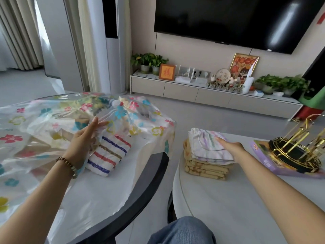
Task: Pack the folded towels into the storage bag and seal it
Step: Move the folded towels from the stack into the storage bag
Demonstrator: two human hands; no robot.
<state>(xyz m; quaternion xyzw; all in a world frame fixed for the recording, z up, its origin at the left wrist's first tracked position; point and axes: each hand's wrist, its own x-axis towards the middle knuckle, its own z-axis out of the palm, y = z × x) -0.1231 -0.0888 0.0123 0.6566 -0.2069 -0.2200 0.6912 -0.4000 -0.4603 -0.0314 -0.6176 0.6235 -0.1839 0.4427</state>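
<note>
The storage bag (52,120) is pinched open by the left hand (82,140); the top towel (204,147), touched by flat fingers of the right hand (232,148), must next be gripped and inserted.

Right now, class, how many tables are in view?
2: a dark-rimmed table on the left under the bag, a white table on the right bearing the towels.

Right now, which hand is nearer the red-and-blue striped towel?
Left. The left hand holds the storage bag right beside the striped towel; the right hand rests on the pastel towel, well off to the right.
</note>
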